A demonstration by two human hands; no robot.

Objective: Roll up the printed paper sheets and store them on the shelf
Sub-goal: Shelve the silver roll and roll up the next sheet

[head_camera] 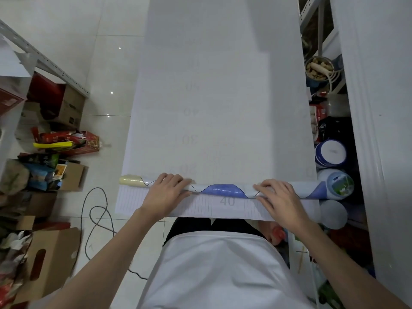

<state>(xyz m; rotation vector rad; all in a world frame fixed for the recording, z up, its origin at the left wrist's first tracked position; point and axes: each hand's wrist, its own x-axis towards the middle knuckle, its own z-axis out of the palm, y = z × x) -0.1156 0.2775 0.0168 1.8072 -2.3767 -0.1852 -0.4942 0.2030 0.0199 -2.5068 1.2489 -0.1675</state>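
White floor tiles (111, 70) carry the work, with cluttered cardboard boxes (51, 248) and a loose cable (98, 210) at the left and metal shelving (312, 16) packed with tubs at the right. A long printed paper sheet (218, 97) is laid flat on the floor, face down, with faint reversed numerals showing through; it extends straight away from the person. At its near end a partly formed roll (223, 190) is seen, printed blue and white, with its long axis running left to right, square across the sheet's length. The roll lies directly ahead of both hands, under the fingers, so neither hand is nearer. The left hand (166, 192) is pressed flat on the roll's left half, fingers spread and curved over its top; the right hand (276, 197) is set the same way on the right half. Neither hand is closed around anything. A ruled strip marked 40 (227, 200) is exposed just behind the roll, toward the person. Rolling is judged to be at an early stage: most of the sheet remains unrolled. Even forward pressure from both hands will probably be required to keep the roll's ends level.
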